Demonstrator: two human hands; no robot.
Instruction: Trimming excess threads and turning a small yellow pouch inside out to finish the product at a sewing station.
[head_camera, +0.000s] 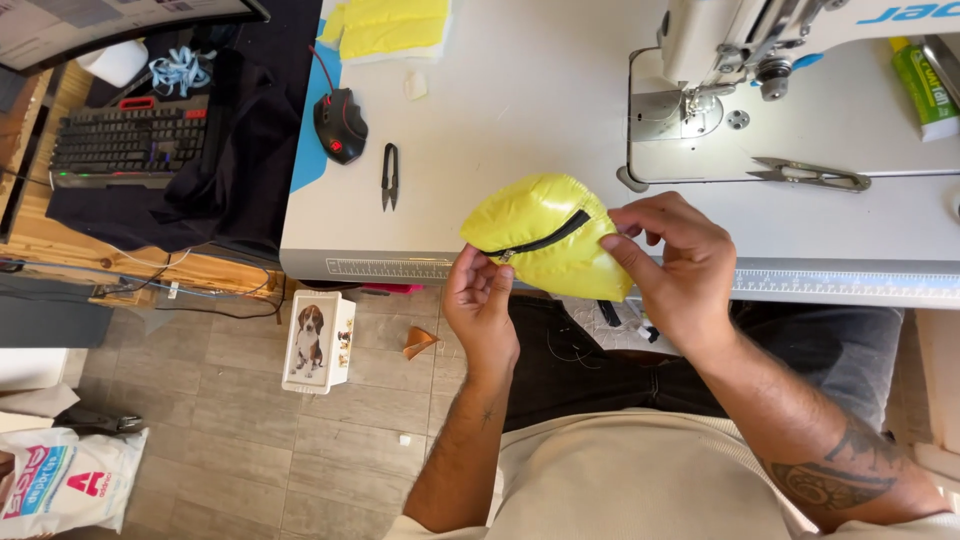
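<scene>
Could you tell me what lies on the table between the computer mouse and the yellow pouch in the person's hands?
In the head view, black thread snips lie on the white table between the mouse and the pouch; otherwise the stretch is bare.

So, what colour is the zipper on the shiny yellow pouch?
Black zipper, clearest in the head view.
</scene>
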